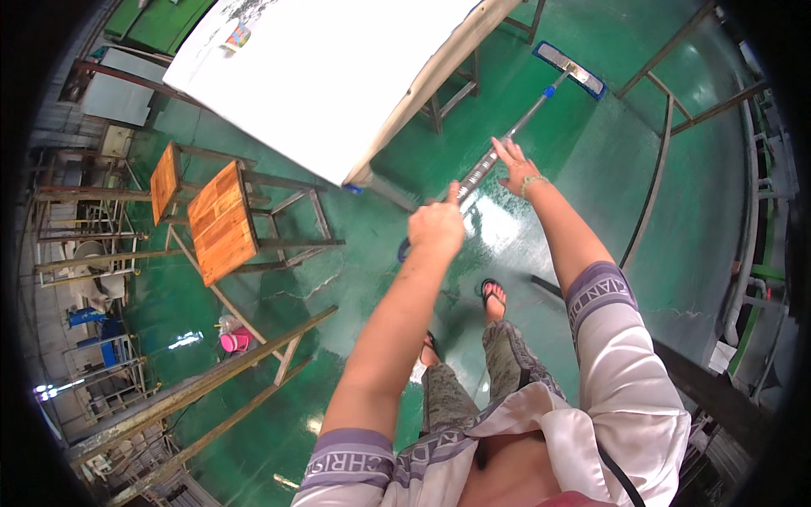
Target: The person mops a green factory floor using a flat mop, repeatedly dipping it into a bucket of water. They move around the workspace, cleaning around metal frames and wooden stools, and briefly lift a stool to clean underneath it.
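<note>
Both hands grip the long metal mop handle [494, 156]: the left hand [437, 226] fisted near its top for leverage, the right hand [515, 167] seemingly wrapped lower to steer. The flat blue-edged mop head [571, 69] rests on the glossy green floor [591, 169], beside the white wooden-legged table [321, 76].

Metal mop handle [507, 139]; glossy floor [591, 160]; wooden stools [221, 221].

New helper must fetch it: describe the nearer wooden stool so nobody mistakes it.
Start at the big white table on the green floor. Left of its corner stand two orange-topped wooden stools; take the nearer, larger stool, tilted, not the smaller stool behind.
</note>
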